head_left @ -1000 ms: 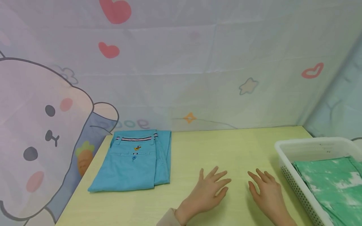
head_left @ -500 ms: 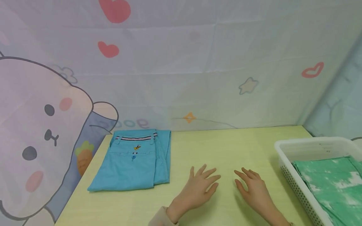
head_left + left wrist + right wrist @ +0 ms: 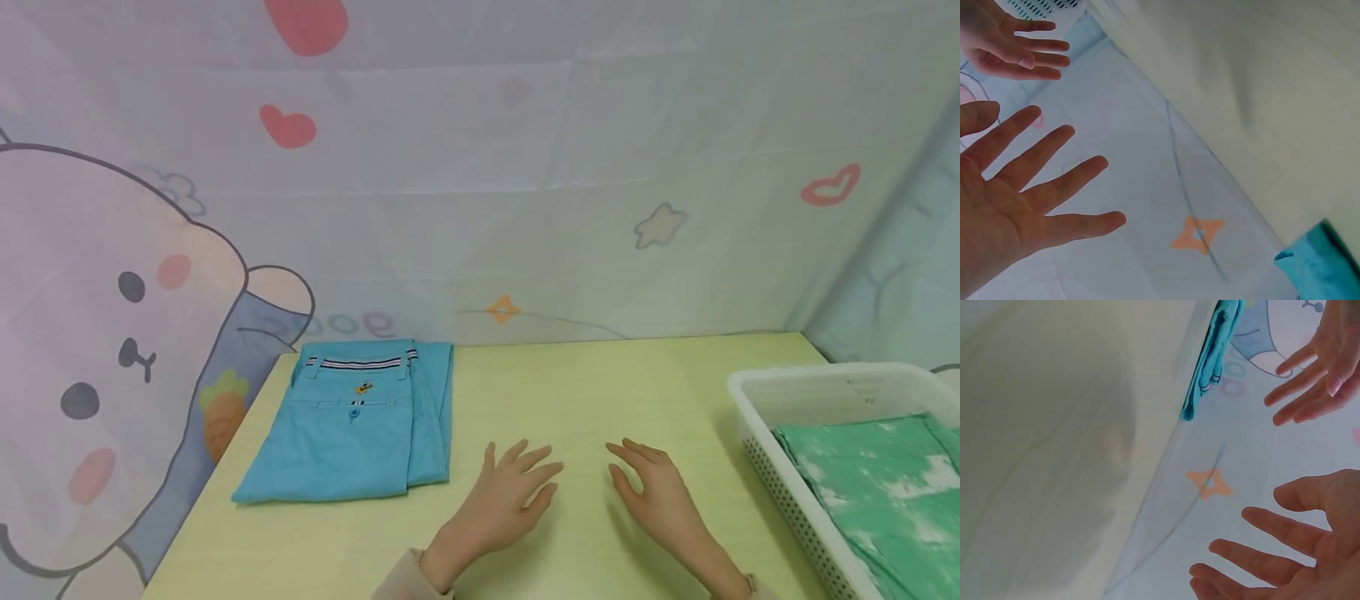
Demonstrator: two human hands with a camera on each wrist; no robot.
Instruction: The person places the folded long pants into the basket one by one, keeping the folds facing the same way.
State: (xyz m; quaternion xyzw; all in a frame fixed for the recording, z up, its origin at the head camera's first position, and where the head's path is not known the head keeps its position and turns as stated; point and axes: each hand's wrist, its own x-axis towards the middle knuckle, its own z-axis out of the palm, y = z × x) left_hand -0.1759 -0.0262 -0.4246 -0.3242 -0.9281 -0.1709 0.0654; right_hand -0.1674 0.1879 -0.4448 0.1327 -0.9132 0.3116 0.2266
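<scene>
Blue folded trousers (image 3: 341,446) lie flat at the left of the table, with a striped waistband strip, a buttoned back pocket and a small embroidered motif. My left hand (image 3: 506,498) hovers above the table to the right of them, its fingers spread and holding nothing. Facing it, my right hand (image 3: 660,496) is also raised over the table with loosely extended fingers and nothing in it. A gap separates the two hands. In the left wrist view, the left palm (image 3: 1004,215) shows bare; the right wrist view shows the right hand's fingers (image 3: 1260,562) apart.
A white perforated plastic basket (image 3: 795,500) stands at the right of the table, with a green and white tie-dye folded cloth (image 3: 885,475) in it. Behind the pale yellow table (image 3: 570,392) hangs a printed curtain (image 3: 465,167).
Both hands have drifted left over the table, the right a little more, so the gap between them is slightly narrower. The trousers and basket have not moved.
</scene>
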